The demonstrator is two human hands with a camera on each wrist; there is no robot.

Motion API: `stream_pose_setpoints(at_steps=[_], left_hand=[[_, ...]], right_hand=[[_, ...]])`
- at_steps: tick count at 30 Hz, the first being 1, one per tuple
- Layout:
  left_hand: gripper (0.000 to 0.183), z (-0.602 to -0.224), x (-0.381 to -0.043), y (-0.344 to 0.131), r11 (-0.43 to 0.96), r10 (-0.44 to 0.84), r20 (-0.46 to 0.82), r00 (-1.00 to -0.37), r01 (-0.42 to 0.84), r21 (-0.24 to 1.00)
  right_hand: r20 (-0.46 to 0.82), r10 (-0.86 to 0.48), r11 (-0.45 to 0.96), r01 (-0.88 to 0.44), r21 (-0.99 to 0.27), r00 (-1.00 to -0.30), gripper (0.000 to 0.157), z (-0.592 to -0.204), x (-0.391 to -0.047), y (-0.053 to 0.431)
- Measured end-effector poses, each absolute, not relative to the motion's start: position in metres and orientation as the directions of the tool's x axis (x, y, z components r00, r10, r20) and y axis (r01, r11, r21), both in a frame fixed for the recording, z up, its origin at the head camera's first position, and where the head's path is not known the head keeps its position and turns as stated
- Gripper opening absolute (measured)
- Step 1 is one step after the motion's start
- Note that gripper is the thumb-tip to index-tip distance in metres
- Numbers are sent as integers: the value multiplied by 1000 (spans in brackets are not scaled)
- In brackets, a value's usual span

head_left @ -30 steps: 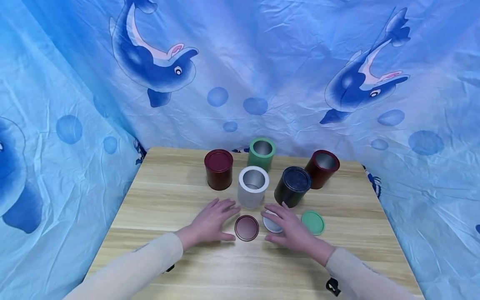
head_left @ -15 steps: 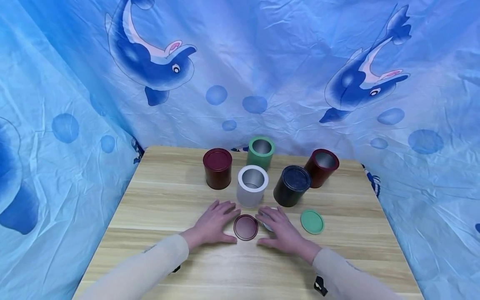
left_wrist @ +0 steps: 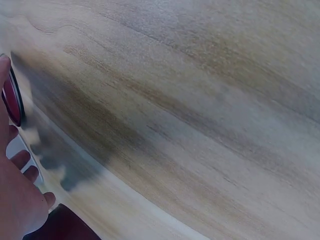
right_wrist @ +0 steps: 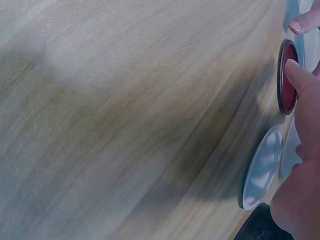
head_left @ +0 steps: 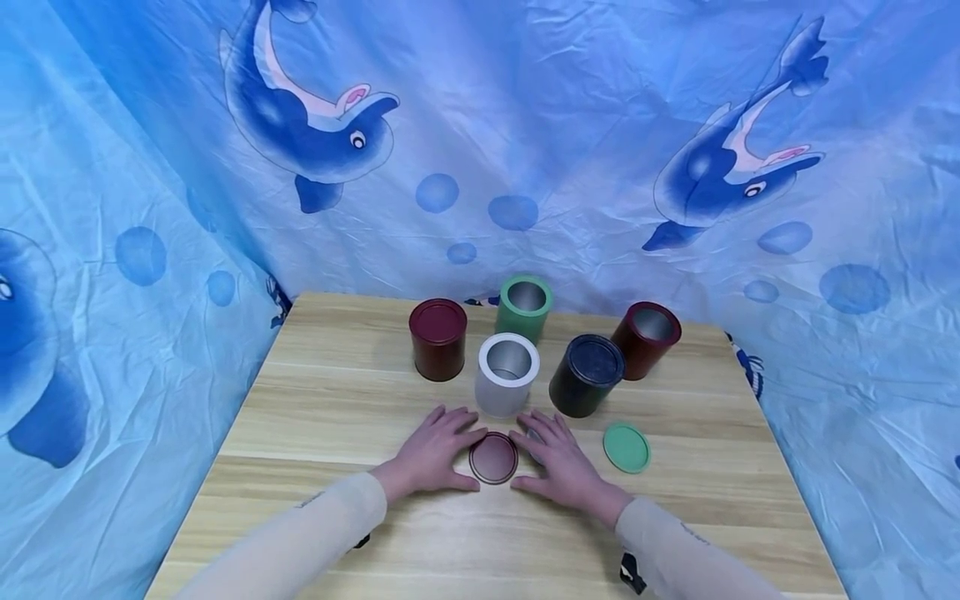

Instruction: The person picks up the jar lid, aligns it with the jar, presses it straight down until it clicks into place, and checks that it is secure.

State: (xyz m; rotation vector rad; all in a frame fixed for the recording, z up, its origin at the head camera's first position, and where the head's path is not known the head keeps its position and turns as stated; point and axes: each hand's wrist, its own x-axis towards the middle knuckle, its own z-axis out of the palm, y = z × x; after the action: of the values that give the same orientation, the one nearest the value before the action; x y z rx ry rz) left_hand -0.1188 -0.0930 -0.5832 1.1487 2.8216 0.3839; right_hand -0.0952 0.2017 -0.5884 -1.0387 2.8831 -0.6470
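A round dark red lid (head_left: 493, 457) lies flat on the wooden table between two hands. On its left side is my left hand (head_left: 435, 454), thumb and fingers spread apart and close to the rim. My right hand (head_left: 561, 467) is at the opposite side, its fingers likewise spread. Whether either hand touches the rim I cannot tell. Beneath the right hand lies a white lid (right_wrist: 262, 167), mostly hidden in the head view. Just beyond the hands stands an uncovered white can (head_left: 502, 392).
Farther back stand a lidded dark red can (head_left: 438, 350), an uncovered green can (head_left: 519, 323), a lidded black can (head_left: 581, 387) and an uncovered dark red can (head_left: 637, 354). A green lid (head_left: 627, 447) lies to the right. Blue dolphin-print cloth (head_left: 480, 150) borders the table (head_left: 315, 367).
My right hand has moved left, over the white lid and towards the dark red lid. The left hand has shifted slightly right. The cans and lids stay in place.
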Motion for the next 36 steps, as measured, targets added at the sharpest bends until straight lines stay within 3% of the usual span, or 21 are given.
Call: stream_pose_setpoints(at_steps=[17,36], left_hand=[[78,-586,-116,-90,677,708,49,-704,697,234],[80,-589,-120,-90,699,696,26,-718,685,206]], right_hand=[[188,-598,702,-622,-346,-780,71,-596,-96,197],[182,-597,692,-617,-376,-781,70,-600,-95,195]])
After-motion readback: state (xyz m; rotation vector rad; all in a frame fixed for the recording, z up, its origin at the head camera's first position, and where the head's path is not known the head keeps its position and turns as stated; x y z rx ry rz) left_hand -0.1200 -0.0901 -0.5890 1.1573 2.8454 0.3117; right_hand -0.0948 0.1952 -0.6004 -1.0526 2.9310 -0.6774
